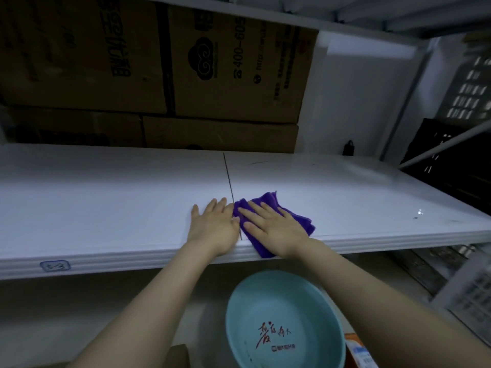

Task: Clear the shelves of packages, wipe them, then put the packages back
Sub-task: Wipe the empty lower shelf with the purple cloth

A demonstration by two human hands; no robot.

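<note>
A white shelf board (pixel 106 197) stretches across the view with no packages on it, and a dark seam runs down its middle. A purple cloth (pixel 268 203) lies near the front edge, just right of the seam. My right hand (pixel 273 229) presses flat on the cloth with fingers spread. My left hand (pixel 215 227) rests flat on the bare shelf right beside it, fingertips touching the cloth's left edge. Several brown cardboard boxes (pixel 228 70) are stacked against the back of the shelf.
A light blue basin (pixel 284 322) with red writing sits on the floor below the shelf's front edge. A white perforated crate (pixel 470 296) stands at the lower right, dark crates (pixel 451 166) at the right. A label (pixel 55 266) is stuck on the shelf lip.
</note>
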